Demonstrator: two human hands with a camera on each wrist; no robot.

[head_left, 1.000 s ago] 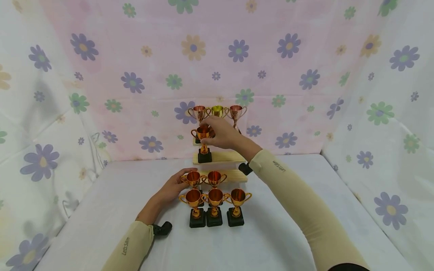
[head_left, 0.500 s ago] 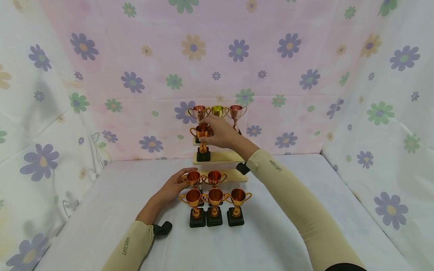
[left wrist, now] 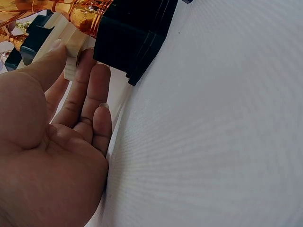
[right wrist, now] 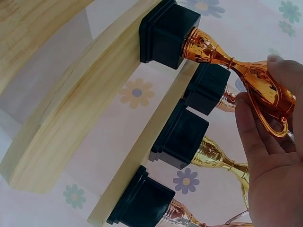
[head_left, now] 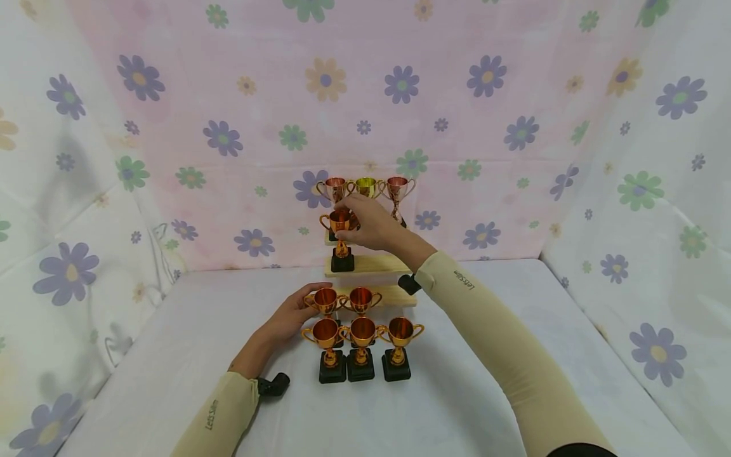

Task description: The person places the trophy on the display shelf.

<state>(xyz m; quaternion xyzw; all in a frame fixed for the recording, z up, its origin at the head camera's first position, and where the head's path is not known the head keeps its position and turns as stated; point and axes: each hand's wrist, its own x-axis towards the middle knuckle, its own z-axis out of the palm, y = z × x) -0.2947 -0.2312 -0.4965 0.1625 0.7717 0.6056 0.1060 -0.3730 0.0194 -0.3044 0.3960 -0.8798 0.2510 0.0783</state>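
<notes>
My right hand (head_left: 374,222) holds a small orange-gold trophy (head_left: 342,263) by its cup, thumb on one side and fingers on the other. The trophy's black base (right wrist: 168,35) stands upright at the left end of the middle step of a wooden stepped stand (head_left: 381,264). My left hand (head_left: 288,317) is at the left end of the lowest step, its thumb on the wood (left wrist: 73,41) and its fingers around the end in the left wrist view. Beside that hand, another orange-gold trophy (head_left: 327,302) partly hides the fingertips.
Two rose-gold trophies, one left (head_left: 331,189) and one right (head_left: 398,188), flank a yellow-gold trophy (head_left: 366,186) on the top step. Several more orange-gold trophies (head_left: 362,334) stand in two rows before the stand on the white tablecloth (head_left: 457,393). A flowered curtain (head_left: 485,158) hangs behind.
My right hand and the trophy in it have shifted slightly left and back on the middle step, then stayed still. The left hand keeps its place.
</notes>
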